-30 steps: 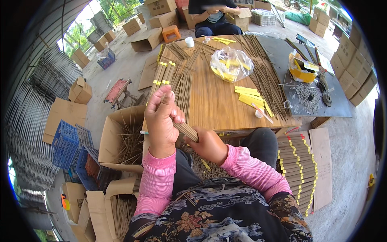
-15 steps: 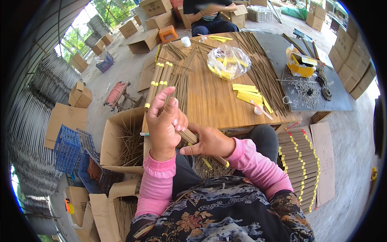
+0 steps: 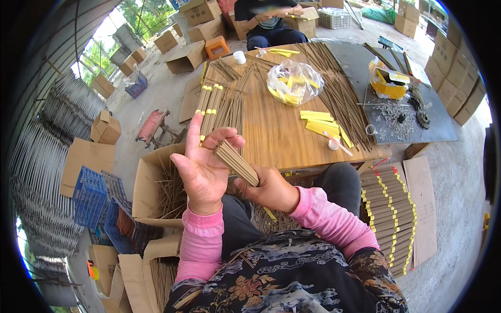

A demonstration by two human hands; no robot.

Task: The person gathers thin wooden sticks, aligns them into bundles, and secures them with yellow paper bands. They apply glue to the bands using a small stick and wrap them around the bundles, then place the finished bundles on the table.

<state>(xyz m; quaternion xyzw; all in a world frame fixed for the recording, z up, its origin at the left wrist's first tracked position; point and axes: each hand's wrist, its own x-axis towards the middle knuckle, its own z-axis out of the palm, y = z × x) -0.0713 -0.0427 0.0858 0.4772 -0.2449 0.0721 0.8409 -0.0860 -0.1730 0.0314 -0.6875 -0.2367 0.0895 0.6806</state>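
Note:
A bundle of thin brown incense sticks (image 3: 236,163) is gripped in my right hand (image 3: 275,191), its stick ends pointing up and left. Beside those ends my left hand (image 3: 205,180) is spread, palm up, its fingers apart; whether a fingertip touches the bundle I cannot tell. Beyond my left hand, finished bundles with yellow bands (image 3: 210,107) lie on the wooden table (image 3: 266,133). Loose incense sticks (image 3: 229,116) are next to them. Yellow paper strips (image 3: 319,123) lie farther right, near a small white cup (image 3: 333,144) with a flat stick across it.
A clear plastic bag (image 3: 295,83) holds more yellow strips. An open carton (image 3: 156,190) of sticks stands at the left, near blue crates (image 3: 90,193). Many banded bundles (image 3: 389,219) lie low at the right. Across the table sits another person (image 3: 269,23).
My left hand has turned palm up and opened beside the bundle's end. My right hand has brought the bundle up, and more of it shows now.

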